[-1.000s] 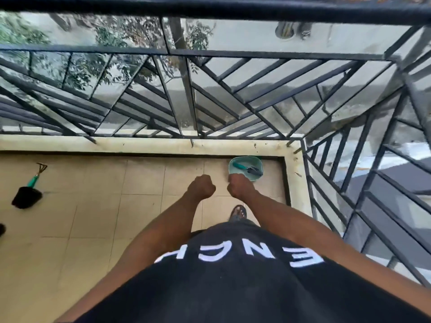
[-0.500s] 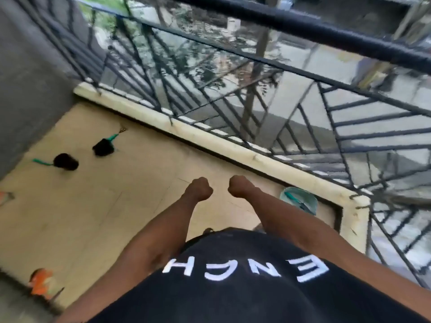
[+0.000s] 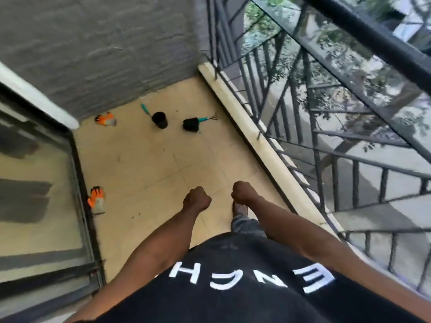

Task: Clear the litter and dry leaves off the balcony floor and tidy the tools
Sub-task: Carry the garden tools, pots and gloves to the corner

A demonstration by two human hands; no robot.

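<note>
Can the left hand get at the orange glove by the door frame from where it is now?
Probably not yet. The left hand, fisted and empty, is held up at waist height, while the orange glove lies on the floor off to its left. Nothing blocks it; bending down should do.

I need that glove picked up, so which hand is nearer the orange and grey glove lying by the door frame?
Left. The left hand is nearest the orange and grey glove; the right hand is farther, toward the railing.
</note>
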